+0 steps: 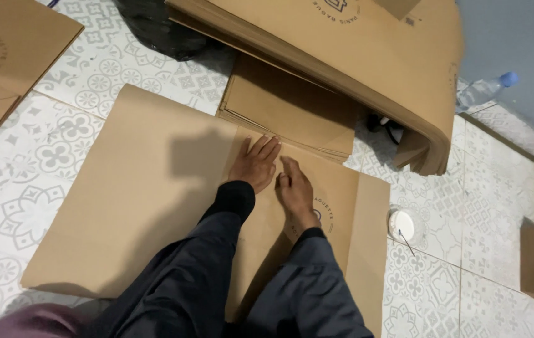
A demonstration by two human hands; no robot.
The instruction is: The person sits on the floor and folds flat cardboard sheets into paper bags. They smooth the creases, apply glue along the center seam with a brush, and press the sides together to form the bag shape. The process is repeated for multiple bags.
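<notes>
Left hand [255, 164] and right hand [295, 193] lie flat, fingers extended, gripping nothing, pressing the brown paper sheet [135, 194]. Small white cup [402, 225] at right; contents indiscernible.

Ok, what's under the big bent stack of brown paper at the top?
Under the bent stack lies a smaller flat stack on the tiled floor. Its far end is covered.

Single head-worn view, steeply downward, close above cardboard sheet [142, 206] on tiled floor [461, 275]

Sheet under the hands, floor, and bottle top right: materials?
Sheet: brown kraft paper, matte, sharply creased. Floor: probably ceramic tile, patterned, grout lines visible. Bottle: clear plastic, blue cap. Left hand and right hand press the sheet flat.
</notes>
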